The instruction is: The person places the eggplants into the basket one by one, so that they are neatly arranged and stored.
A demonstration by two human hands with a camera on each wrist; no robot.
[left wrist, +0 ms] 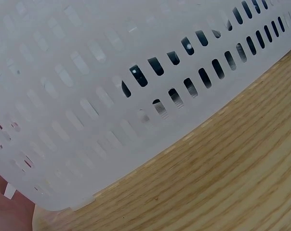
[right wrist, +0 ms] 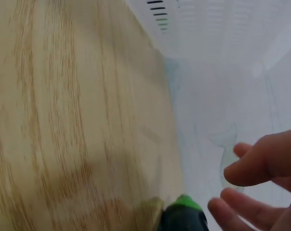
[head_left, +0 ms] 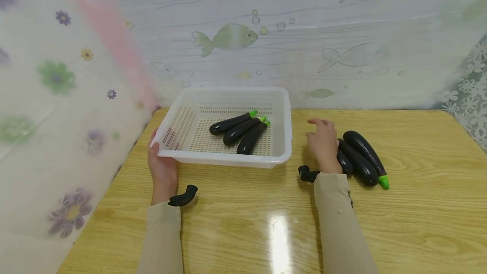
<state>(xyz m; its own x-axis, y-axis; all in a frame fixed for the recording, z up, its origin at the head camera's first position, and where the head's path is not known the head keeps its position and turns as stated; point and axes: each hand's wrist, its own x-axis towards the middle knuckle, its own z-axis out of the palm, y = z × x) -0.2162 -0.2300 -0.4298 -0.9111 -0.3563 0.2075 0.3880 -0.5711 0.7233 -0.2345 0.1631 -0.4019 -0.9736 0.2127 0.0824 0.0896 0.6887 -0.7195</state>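
Observation:
My left hand (head_left: 162,171) grips the front left corner of a white plastic basket (head_left: 224,158), thumb up at the rim. Its slotted side wall (left wrist: 150,96) fills much of the left wrist view. Inside lie three dark purple eggplants (head_left: 243,131) with green stem ends. To the right of the basket, my right hand (head_left: 322,145) is held with fingers loosely bent and nothing between them. Three more eggplants (head_left: 359,157) lie on the table just right of that hand, one partly hidden by it. In the right wrist view, a green-tipped eggplant (right wrist: 184,216) shows below the fingers.
The wood-grain table (head_left: 243,215) ends at a wall sheet (head_left: 296,75) with printed fish, right behind the basket. On the left hangs a flowered sheet (head_left: 76,109) along the table's edge. Each wrist wears a small black camera mount (head_left: 184,195).

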